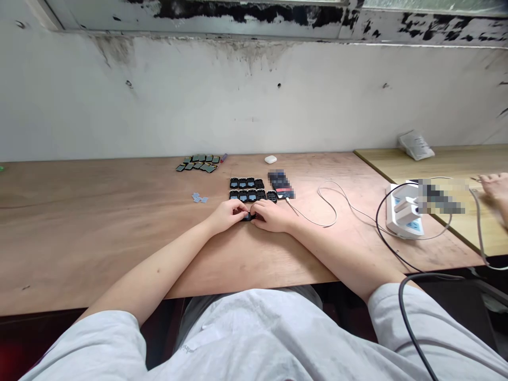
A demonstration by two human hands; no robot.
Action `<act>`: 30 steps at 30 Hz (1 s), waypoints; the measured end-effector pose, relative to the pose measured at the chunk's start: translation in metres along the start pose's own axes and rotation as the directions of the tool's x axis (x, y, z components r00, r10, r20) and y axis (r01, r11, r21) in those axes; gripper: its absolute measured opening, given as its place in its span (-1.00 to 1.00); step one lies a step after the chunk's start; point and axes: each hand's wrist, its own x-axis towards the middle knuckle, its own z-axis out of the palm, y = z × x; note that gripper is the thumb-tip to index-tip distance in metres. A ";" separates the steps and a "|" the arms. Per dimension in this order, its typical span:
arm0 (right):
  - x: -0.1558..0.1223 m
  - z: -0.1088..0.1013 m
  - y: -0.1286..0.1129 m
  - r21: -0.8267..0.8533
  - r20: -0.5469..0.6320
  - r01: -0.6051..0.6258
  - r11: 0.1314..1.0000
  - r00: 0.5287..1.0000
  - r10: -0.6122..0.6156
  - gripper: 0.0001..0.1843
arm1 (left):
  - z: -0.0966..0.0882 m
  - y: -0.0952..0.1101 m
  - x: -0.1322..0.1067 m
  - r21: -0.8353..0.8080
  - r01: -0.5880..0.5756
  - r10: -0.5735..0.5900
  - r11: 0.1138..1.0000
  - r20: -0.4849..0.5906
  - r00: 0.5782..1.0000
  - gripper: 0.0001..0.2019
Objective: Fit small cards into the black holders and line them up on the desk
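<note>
My left hand (229, 213) and my right hand (270, 216) meet on the wooden table (99, 238), fingers curled together round a small black part (249, 216) pinched between them. Just beyond my fingers lie two rows of black frames with bluish inserts (246, 189). A cluster of dark green square chips (198, 163) lies farther back to the left. Two small pale blue pieces (199, 198) rest left of the rows.
A phone (281, 185) with a white cable (329, 203) lies right of the rows. A white earbud case (270, 159) sits near the wall. A white power strip (405, 211) with plugs stands at right. Another person's hand (496, 188) rests on the adjoining table.
</note>
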 end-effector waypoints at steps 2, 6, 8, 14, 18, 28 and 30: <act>0.001 0.001 0.000 0.000 -0.003 0.002 1.000 1.000 -0.002 -0.87 | 0.000 0.000 0.001 -0.017 -0.007 0.007 1.000 -0.007 1.000 -0.77; 0.001 0.003 0.003 0.008 -0.018 0.025 1.000 1.000 -0.025 -0.86 | 0.000 0.002 0.002 -0.048 0.045 -0.047 0.998 -0.033 0.998 -0.77; 0.001 0.004 0.004 0.013 -0.029 0.052 0.999 0.998 -0.051 -0.87 | 0.001 0.002 0.001 -0.047 0.056 -0.057 0.997 -0.030 0.998 -0.78; 0.002 0.006 0.007 0.008 -0.061 0.054 0.999 0.997 -0.053 -0.83 | 0.005 -0.001 0.001 0.070 -0.046 0.048 0.996 -0.029 0.998 -0.86; 0.002 0.007 0.009 0.013 -0.070 0.054 0.998 0.996 -0.053 -0.81 | 0.000 -0.004 -0.001 0.141 -0.169 0.168 0.975 0.017 0.986 -0.83; 0.002 0.008 0.010 0.021 -0.083 0.069 0.997 0.994 -0.067 -0.83 | -0.010 -0.007 -0.003 0.341 -0.408 0.365 0.847 0.186 0.912 -0.85; 0.002 0.009 0.010 0.026 -0.080 0.064 0.998 0.995 -0.062 -0.83 | -0.010 -0.004 -0.003 0.378 -0.448 0.390 0.810 0.223 0.893 -0.85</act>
